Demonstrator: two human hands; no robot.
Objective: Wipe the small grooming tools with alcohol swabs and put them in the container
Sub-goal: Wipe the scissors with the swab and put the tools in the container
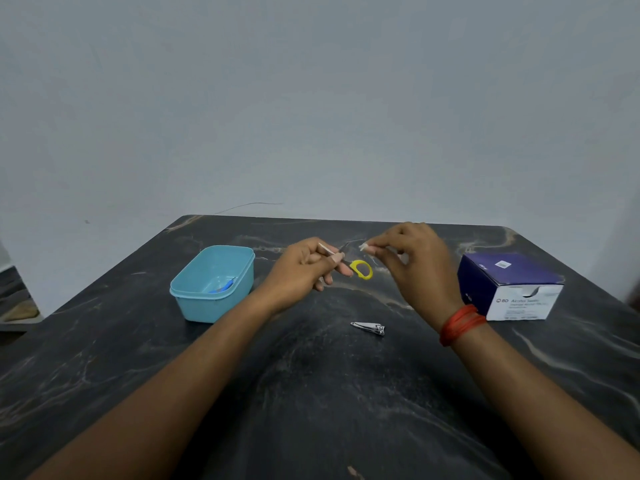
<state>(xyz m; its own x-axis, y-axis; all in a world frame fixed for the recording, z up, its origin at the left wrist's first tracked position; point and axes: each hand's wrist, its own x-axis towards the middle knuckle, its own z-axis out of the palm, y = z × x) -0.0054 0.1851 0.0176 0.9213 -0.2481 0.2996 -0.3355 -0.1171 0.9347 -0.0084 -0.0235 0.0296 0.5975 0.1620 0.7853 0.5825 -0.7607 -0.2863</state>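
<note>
Pinching metal tool (329, 248), left hand (304, 268); right hand (419, 265) pinches swab (363, 246).

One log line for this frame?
left hand: grips metal tool | right hand: pinches swab near tool tip | clipper: on table | container: blue item inside

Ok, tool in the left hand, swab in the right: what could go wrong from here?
The slim metal tool in the left hand points toward the right hand, which pinches a small swab; a slip could jab the fingers. The swab, held only by fingertips, might drop. The nail clipper lies unattended near the right forearm, apart from the blue container, and could be knocked or skipped.
</note>
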